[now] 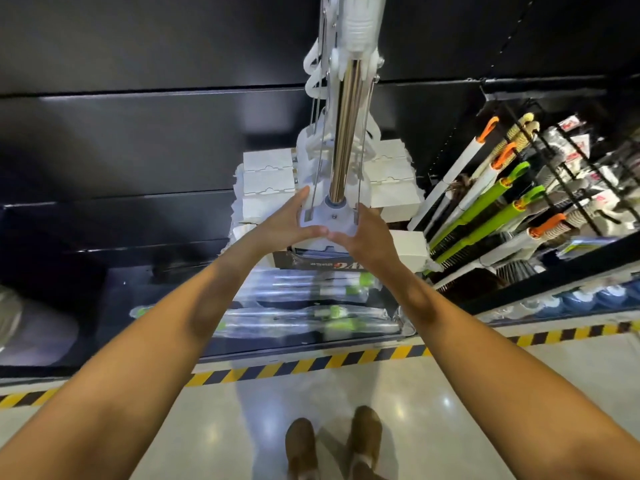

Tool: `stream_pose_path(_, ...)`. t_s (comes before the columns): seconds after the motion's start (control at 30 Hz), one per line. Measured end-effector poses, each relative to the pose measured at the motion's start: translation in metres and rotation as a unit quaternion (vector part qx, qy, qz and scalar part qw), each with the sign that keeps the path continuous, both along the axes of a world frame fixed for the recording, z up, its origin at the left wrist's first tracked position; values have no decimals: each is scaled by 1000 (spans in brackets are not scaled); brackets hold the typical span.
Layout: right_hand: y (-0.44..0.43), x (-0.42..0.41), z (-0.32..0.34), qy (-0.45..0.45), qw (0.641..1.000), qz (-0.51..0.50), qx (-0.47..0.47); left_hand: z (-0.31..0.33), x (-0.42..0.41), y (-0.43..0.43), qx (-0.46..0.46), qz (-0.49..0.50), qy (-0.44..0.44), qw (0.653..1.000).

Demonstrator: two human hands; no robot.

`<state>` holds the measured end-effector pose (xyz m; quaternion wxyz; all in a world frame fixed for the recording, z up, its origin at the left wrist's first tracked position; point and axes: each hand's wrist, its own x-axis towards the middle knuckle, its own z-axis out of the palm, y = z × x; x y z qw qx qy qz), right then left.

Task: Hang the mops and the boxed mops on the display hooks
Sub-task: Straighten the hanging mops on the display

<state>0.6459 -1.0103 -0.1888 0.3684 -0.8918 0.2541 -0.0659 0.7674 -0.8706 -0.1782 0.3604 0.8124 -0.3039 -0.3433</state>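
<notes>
I'm reaching straight out, my left hand (294, 220) and right hand (367, 233) clasping the mop (327, 216) between them, thumbs close together.

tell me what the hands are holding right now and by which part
The mop, by the grey-white head at its bottom end: the left hand grips the head's left edge and the right hand grips its right edge.

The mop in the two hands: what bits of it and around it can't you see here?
Head view: top of the mop and any hook, cut off by the top edge.
Head view: underside of its base, covered by the left hand and right hand gripping it.
Head view: writing on the dark box, blurred and partly behind the hands.
Head view: wrapped mops below, too blurred to count.
</notes>
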Motion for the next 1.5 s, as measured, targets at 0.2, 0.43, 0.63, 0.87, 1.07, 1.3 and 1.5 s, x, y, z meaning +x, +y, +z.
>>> stream_pose_path(0.2,1,5,-6,-62,998,-25,-21,-8,7,-4,-12,0,10,1000)
stream_pose_path(0.43,-24,10,-11,26,1000,8,7,-4,6,-5,-44,-26,10,999)
stream_pose_path(0.63,-44,15,-17,2,986,62,154,-18,10,-12,-8,-44,16,999)
stream_pose_path(0.87,-49,21,-19,-35,980,85,174,-22,7,-16,-14,7,11,1000)
stream_pose_path(1.07,-47,24,-22,-51,986,107,118,-24,11,-10,-3,3,8,1000)
stream_pose_path(1.3,-38,19,-16,-45,987,117,103,-24,7,1,8,5,16,1000)
stream_pose_path(1.5,-36,10,-22,-19,986,106,128,-14,-5,7,11,12,25,1000)
